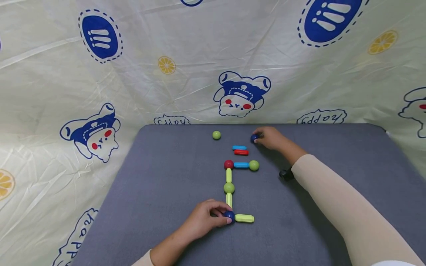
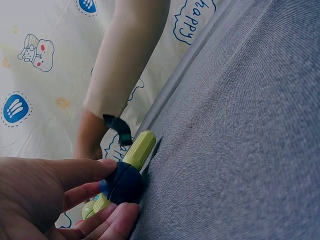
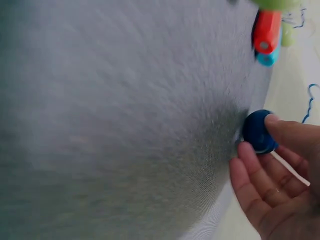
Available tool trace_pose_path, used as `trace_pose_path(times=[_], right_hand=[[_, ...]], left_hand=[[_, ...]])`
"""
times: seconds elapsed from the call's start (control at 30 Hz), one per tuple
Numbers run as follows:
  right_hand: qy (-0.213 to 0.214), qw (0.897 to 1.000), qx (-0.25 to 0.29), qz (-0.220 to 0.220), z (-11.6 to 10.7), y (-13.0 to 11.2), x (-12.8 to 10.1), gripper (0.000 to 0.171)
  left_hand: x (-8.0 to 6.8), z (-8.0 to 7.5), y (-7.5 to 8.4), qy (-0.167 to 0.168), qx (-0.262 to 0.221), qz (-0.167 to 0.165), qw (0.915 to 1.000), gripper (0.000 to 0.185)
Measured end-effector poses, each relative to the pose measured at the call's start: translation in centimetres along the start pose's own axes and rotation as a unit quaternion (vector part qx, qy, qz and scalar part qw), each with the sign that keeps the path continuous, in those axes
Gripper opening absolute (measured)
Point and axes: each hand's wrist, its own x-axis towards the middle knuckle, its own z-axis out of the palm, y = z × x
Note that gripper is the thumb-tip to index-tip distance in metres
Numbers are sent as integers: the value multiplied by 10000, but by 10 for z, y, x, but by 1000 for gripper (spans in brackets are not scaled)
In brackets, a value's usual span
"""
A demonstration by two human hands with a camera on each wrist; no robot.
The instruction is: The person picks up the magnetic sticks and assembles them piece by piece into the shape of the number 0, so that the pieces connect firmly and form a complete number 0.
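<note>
grey fabric table top, backed by a cream printed sheet with blue cartoon bears, lemon slices and "happy" lettering. left hand: near edge of the table, thumb and fingers curled round a dark blue ball, pinching it at the corner of a built chain. chain, from that ball: one yellow-green rod lying to its right and touching it; another yellow-green rod running away from the person to a green ball; a third yellow-green rod to a red ball; a light blue rod rightward to a second green ball. right hand: far side of the table, fingertips closed lightly on a second dark blue ball resting on the surface, apart from the chain. loose pieces near it: a light blue rod and a red rod lying side by side, touching; a lone green ball further left. head view alone shows the full layout and both beige sleeves. left wrist view shows the grip closely: thumb above and fingers below the ball, rod end meeting it. right wrist view shows thumb on top of its ball, the other fingers loosely curved just beside it, with the red and light blue rods at the frame's upper edge.
</note>
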Motion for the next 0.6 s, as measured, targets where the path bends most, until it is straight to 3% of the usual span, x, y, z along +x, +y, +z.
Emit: trace_pose_path(times=[0.37, 0.6], right_hand=[[222, 9963, 828, -84, 14, 17, -71, 36], [299, 9956, 877, -118, 19, 13, -115, 36]], left_hand=[[-2, 2, 2, -29, -43, -108, 9999, 20], [-1, 0, 5, -16, -69, -108, 9999, 21]])
